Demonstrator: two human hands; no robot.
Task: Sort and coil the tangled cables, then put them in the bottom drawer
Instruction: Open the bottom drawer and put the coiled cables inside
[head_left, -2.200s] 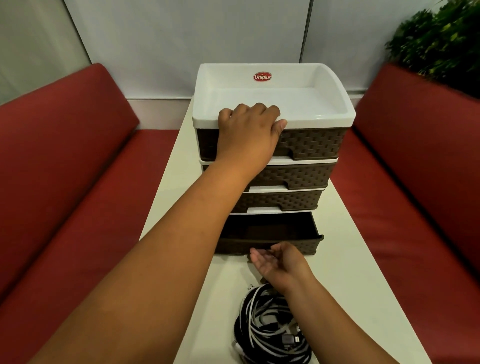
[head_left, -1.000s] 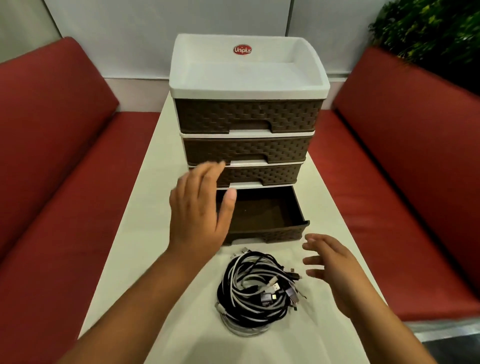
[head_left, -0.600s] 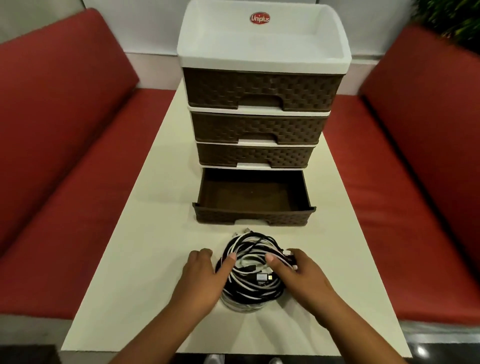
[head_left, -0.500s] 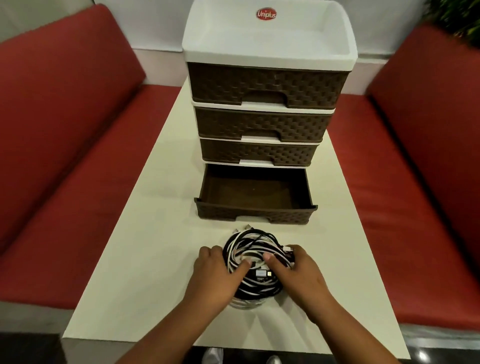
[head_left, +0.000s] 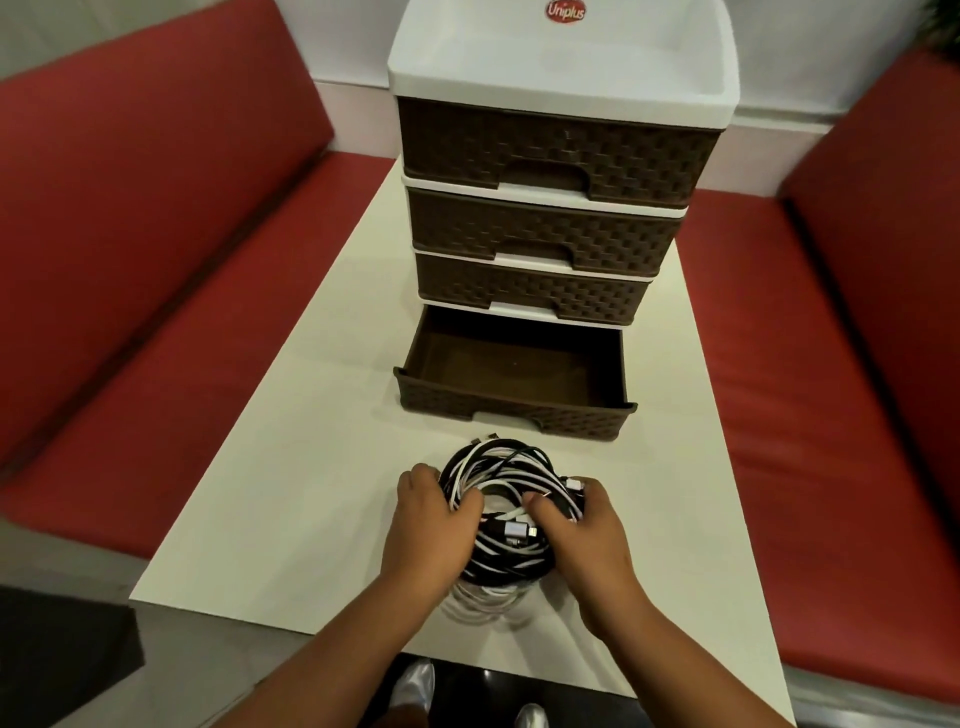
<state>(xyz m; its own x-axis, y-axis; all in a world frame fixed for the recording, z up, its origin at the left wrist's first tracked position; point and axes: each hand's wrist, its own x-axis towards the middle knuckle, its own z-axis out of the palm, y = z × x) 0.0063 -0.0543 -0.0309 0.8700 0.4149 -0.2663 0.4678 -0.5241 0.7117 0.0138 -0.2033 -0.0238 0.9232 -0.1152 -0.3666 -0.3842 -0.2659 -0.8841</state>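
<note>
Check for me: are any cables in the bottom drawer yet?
No, the open bottom drawer shows only its bare floor; the cable bundle lies on the table.

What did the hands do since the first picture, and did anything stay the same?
The left hand came off the top of the drawer unit and moved down to the cable bundle. The right hand left the front of the bottom drawer and came back to the bundle too. Both hands now grip it, one on each side. The bottom drawer stayed open and empty, the other drawers shut, and the cables still lie tangled on the table.
</note>
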